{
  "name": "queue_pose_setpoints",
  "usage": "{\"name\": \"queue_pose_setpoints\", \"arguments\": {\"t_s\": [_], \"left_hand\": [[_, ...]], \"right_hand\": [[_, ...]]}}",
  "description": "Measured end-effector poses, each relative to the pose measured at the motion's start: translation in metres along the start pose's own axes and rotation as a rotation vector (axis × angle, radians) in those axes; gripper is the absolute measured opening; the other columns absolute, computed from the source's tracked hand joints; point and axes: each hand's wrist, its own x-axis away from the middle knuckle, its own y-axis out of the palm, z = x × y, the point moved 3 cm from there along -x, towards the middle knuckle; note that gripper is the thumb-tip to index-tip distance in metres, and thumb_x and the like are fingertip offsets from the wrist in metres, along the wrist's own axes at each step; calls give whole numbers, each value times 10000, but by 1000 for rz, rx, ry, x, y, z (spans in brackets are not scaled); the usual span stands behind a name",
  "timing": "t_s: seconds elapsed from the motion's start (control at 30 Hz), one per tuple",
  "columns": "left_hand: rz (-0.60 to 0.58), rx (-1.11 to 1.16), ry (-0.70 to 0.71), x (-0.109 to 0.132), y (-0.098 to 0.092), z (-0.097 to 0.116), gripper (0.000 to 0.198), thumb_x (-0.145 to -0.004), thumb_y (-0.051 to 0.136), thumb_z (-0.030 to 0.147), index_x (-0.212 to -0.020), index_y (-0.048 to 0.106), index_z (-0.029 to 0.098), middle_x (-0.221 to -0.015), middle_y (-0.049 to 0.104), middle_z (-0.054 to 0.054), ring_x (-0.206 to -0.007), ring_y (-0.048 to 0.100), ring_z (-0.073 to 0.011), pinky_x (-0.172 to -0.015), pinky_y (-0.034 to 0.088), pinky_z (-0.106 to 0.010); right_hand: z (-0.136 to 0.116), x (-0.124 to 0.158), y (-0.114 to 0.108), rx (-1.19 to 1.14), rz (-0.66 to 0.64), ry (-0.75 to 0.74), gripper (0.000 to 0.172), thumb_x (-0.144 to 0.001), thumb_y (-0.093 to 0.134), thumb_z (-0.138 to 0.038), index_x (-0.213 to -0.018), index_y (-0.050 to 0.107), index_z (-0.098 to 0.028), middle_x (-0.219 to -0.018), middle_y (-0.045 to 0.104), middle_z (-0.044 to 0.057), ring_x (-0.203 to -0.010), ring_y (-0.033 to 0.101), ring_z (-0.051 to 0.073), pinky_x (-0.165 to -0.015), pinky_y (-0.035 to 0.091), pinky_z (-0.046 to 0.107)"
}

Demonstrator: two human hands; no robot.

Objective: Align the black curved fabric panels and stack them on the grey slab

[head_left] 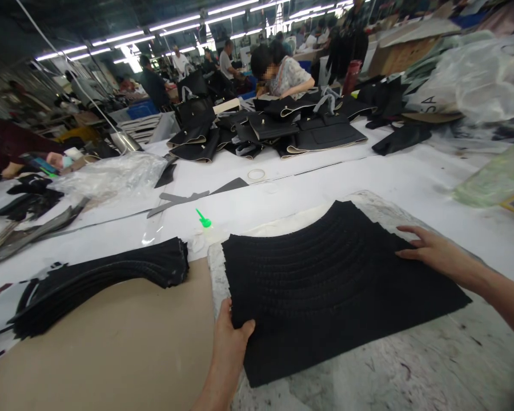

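Note:
Overlapping black pieces (pixel 325 285) lie fanned out in stepped rows on a stained pale board (pixel 394 365). At their left edge, my left hand (pixel 235 337) grips the pieces, thumb on top and fingers at the side. My right hand (pixel 432 254) rests on their right edge with its fingers spread apart. To the left, a second stack of black pieces (pixel 111 279) lies along the top of a beige sheet (pixel 124 348).
Beyond the board are a green nozzle (pixel 204 220), a tape ring (pixel 256 174) and grey strips (pixel 184 197). Black leather parts (pixel 274 125) are heaped farther back, near a bent-over person (pixel 289 74). Clear plastic bags (pixel 475 74) lie at the right.

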Motion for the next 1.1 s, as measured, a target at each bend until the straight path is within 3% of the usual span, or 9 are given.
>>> {"name": "queue_pose_setpoints", "arguments": {"t_s": [0.1, 0.2, 0.4, 0.47, 0.53, 0.63, 0.77, 0.9, 1.1], "left_hand": [[10, -50, 30, 1, -2, 0, 446, -573, 705, 189, -994, 559, 174, -860, 715, -55, -768, 681, -225, -710, 543, -315], [39, -88, 56, 1, -2, 0, 435, -565, 713, 187, -974, 569, 178, -848, 714, -58, -795, 680, -243, -729, 540, -326], [165, -254, 123, 8, -2, 3, 558, -583, 767, 279, -1103, 586, 183, -879, 688, -68, -840, 671, -283, -774, 537, -386], [261, -471, 241, 13, -5, 8, 639, -665, 732, 356, -1245, 539, 171, -967, 656, -99, -913, 650, -310, -825, 524, -450], [324, -743, 476, 19, -6, 14, 648, -780, 639, 400, -1362, 470, 170, -1129, 599, -148, -1052, 590, -342, -909, 480, -524], [213, -1061, 878, 25, 2, 14, 553, -878, 546, 357, -1408, 449, 236, -1316, 513, -152, -1190, 502, -344, -978, 442, -549], [-86, -1256, 1211, 27, 15, -4, 475, -884, 559, 287, -1357, 519, 298, -1202, 604, -94, -1071, 578, -272, -878, 531, -418], [-166, -1332, 1348, 25, 18, -18, 406, -870, 556, 231, -1267, 603, 302, -1140, 634, -86, -1027, 602, -252, -811, 553, -351], [-135, -1362, 1381, 27, 19, -19, 388, -870, 549, 221, -1250, 612, 270, -1138, 619, -105, -1031, 599, -252, -797, 552, -349]], "right_hand": [[-3, 3, 1, 14, -62, 44, 683, -718, 673, -303, -1367, 473, -239, -1183, 621, 200, -804, 668, 276, -718, 500, 366], [-5, 4, 3, 87, -22, -39, 656, -742, 646, -301, -1365, 470, -193, -1127, 642, 195, -963, 646, 307, -803, 484, 375], [-9, 11, 6, 181, 37, -94, 683, -744, 633, -271, -1394, 441, -185, -1059, 670, 154, -971, 643, 301, -837, 479, 376], [-12, 16, 7, 232, 75, -114, 691, -746, 614, -255, -1406, 424, -189, -1039, 676, 130, -968, 641, 297, -850, 475, 384], [-17, 23, 8, 286, 111, -125, 695, -760, 588, -258, -1426, 397, -200, -1005, 680, 113, -955, 642, 300, -834, 477, 392], [-25, 35, 10, 365, 156, -126, 689, -790, 545, -276, -1451, 359, -209, -963, 680, 114, -899, 647, 318, -765, 477, 410], [-37, 51, 12, 443, 224, -168, 618, -818, 494, -261, -1421, 384, -185, -1197, 603, 170, -1024, 595, 347, -797, 452, 438], [-46, 65, 10, 485, 327, -236, 440, -861, 429, -234, -1296, 483, -193, -1252, 543, 161, -1153, 495, 354, -884, 397, 476], [-48, 87, 16, 364, 428, -396, 243, -915, 323, -196, -1036, 532, -228, -1032, 604, 86, -965, 573, 249, -830, 391, 388]]}}
